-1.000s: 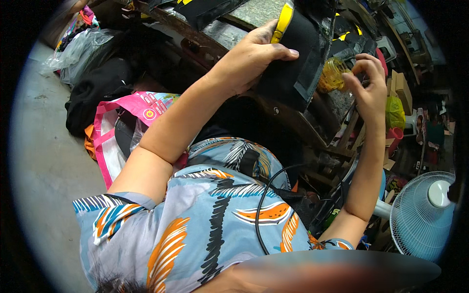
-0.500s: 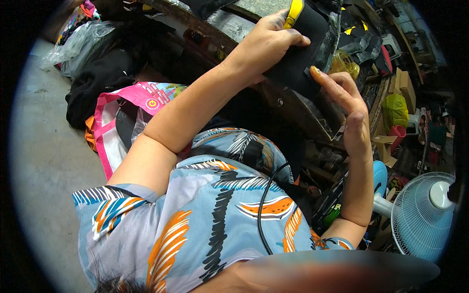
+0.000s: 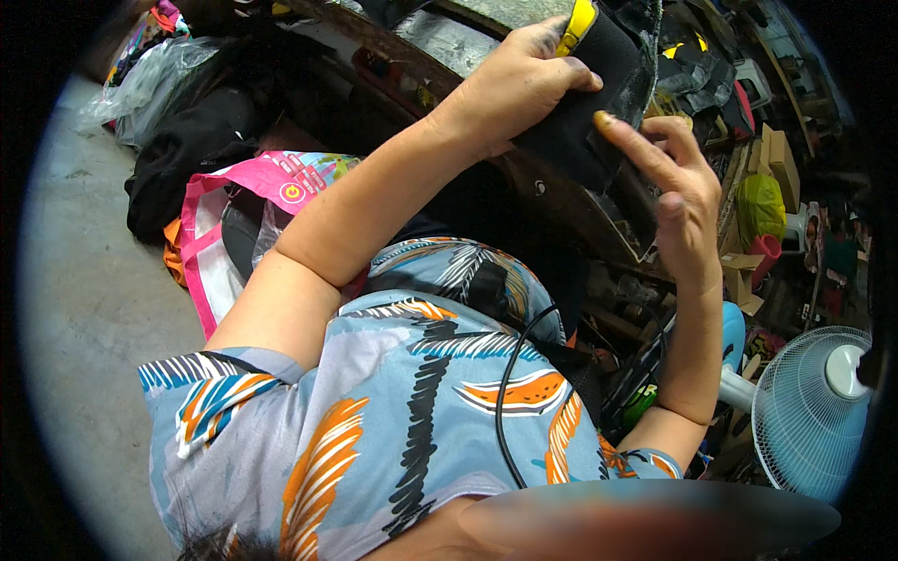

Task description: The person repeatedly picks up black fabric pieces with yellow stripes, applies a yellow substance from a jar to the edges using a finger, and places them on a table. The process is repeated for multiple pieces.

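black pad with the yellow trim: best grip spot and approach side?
Grip the black pad on its long near edge, coming from the left, thumb under and fingers wrapped over the top, as the left hand does. It looks flat and stiff, tilted on edge; the right hand only touches its lower face with a fingertip.

Soft, even daylight fills the middle, brightest on the pale floor (image 3: 89,309) at left. Heavy fisheye bending curves every edge into a black rim (corners are lost). The clutter at top right sits dim, and a smeared blur covers the bottom edge.
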The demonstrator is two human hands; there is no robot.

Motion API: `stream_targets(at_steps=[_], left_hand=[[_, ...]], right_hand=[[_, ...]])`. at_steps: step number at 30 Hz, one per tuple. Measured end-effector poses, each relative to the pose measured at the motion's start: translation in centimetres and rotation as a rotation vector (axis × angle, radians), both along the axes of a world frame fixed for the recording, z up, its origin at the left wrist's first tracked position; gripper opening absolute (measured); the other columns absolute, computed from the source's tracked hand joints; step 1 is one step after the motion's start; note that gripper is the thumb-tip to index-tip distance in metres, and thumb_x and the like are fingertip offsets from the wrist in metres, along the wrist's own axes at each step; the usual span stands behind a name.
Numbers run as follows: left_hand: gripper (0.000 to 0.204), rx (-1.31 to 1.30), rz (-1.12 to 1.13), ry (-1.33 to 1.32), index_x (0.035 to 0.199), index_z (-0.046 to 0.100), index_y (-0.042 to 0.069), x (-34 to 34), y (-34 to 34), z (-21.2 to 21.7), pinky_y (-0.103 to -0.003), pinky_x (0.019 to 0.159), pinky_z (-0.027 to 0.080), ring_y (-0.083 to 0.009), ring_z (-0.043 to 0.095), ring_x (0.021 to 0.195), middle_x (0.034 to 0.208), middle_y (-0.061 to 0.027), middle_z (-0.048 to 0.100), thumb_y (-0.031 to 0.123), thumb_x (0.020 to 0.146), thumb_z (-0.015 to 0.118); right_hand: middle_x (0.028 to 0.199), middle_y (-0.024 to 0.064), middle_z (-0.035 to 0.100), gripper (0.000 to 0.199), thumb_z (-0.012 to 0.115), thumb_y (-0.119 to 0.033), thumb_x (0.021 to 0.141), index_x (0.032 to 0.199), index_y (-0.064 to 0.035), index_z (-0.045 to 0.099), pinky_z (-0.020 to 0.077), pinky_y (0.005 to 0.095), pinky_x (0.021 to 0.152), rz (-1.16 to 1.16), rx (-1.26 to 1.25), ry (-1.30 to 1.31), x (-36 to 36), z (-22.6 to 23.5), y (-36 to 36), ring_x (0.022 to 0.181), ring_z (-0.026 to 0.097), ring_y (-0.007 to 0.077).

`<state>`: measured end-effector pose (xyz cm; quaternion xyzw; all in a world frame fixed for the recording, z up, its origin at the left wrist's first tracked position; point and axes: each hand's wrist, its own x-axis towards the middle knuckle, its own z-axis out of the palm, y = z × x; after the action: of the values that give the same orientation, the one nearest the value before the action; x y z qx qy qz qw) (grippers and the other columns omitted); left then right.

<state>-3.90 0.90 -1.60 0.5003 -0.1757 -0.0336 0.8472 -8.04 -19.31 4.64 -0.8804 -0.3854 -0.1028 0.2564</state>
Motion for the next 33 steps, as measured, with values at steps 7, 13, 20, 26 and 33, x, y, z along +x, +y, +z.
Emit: stream_targets(at_steps=[7, 13, 20, 26, 33], left_hand=[[0.030, -0.069, -0.059, 0.005, 0.115, 0.053, -0.003, 0.0, 0.9, 0.4, -0.027, 0.065, 0.061, -0.0162, 0.069, 0.077, 0.092, -0.0116, 0.067, 0.001, 0.086, 0.056], [0.031, -0.143, -0.089, 0.033, 0.115, 0.054, -0.003, -0.3, 0.7, 0.4, -0.026, 0.064, 0.061, -0.0169, 0.070, 0.077, 0.092, -0.0122, 0.067, 0.000, 0.085, 0.056], [0.032, -0.126, -0.035, 0.105, 0.117, 0.054, -0.002, -0.4, 1.1, 1.0, -0.026, 0.063, 0.059, -0.0159, 0.068, 0.074, 0.094, -0.0109, 0.066, -0.001, 0.085, 0.055], [0.039, -0.086, -0.109, 0.081, 0.122, 0.053, -0.001, -1.6, 1.0, 1.3, -0.026, 0.072, 0.057, -0.0127, 0.067, 0.080, 0.098, -0.0088, 0.067, 0.002, 0.084, 0.058], [0.057, 0.011, -0.063, 0.117, 0.139, 0.042, -0.006, -1.4, 2.0, 0.9, -0.025, 0.083, 0.052, -0.0123, 0.064, 0.090, 0.104, -0.0084, 0.066, 0.004, 0.085, 0.058]], right_hand=[[0.089, 0.0104, 0.057, 0.086, 0.020, -0.077, 0.090, 0.116, -0.0141, 0.072, 0.0424, 0.0311, 0.062, -0.019, 0.011, -0.074, 0.3, 0.3, -0.9, 0.068, 0.052, 0.0193], [0.091, 0.0047, 0.056, 0.073, 0.028, -0.074, 0.089, 0.120, -0.0220, 0.071, 0.0431, 0.0340, 0.065, -0.214, -0.307, -0.583, 0.3, 0.4, -1.1, 0.070, 0.053, 0.0193], [0.088, 0.0057, 0.055, 0.072, 0.033, -0.074, 0.087, 0.116, -0.0210, 0.072, 0.0415, 0.0325, 0.063, 0.009, -0.124, -0.285, -1.1, 0.6, -0.4, 0.068, 0.052, 0.0197], [0.096, 0.0066, 0.054, 0.074, 0.024, -0.069, 0.094, 0.120, -0.0178, 0.070, 0.0434, 0.0341, 0.065, -0.303, -0.148, -0.390, 1.3, 0.8, -0.5, 0.070, 0.054, 0.0223], [0.096, 0.0090, 0.053, 0.078, 0.030, -0.069, 0.093, 0.121, -0.0071, 0.067, 0.0437, 0.0336, 0.068, -0.075, -0.057, -0.165, -0.3, -0.2, -0.2, 0.074, 0.054, 0.0218]])
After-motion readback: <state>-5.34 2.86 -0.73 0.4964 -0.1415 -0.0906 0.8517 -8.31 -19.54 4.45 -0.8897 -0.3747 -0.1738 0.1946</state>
